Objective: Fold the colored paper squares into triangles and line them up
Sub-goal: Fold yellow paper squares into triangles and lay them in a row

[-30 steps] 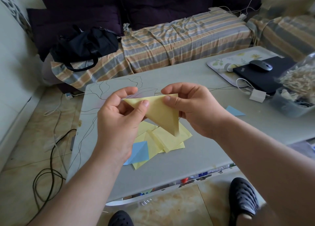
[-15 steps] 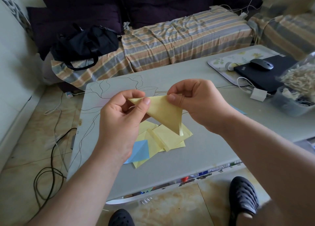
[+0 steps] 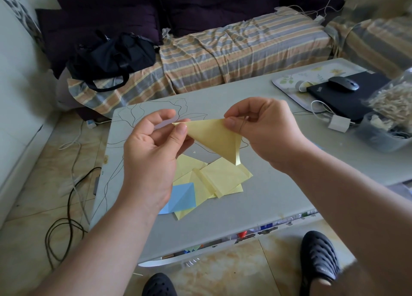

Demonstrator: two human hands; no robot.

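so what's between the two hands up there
In the head view, a folded yellow paper triangle spans the gap: the left hand pinches its left corner, the right hand its right corner, with the point hanging down.

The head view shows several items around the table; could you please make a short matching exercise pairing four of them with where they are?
Things:
1. yellow triangle
2. blue paper
3. mouse
4. black bag

Places:
A. on the striped sofa
B. on the dark laptop
C. pinched between both hands
D. on the table, by the yellow pile

Pairs: 1-C, 2-D, 3-B, 4-A
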